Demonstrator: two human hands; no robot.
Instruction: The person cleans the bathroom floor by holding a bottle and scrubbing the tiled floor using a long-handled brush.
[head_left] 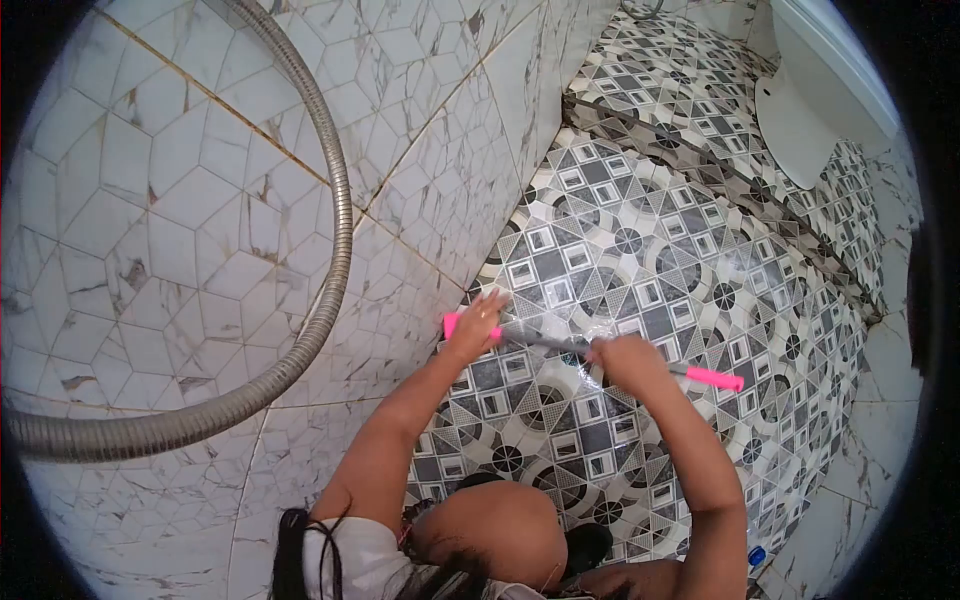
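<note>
Over the tiled floor point(630, 240), the pink-ended grey pole point(540, 340) is clasped mid-shaft by the right grip point(625, 362), one end covered by the left grip point(476, 325), closure unclear, seemingly for steadiness.

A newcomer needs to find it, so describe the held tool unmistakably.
Start with the patterned grey-and-white floor, near the marbled wall. There, the left hand touches, and the right hand grips, a slim grey-shafted tool. Its bright pink ends set it apart from the floor's pattern.
</note>
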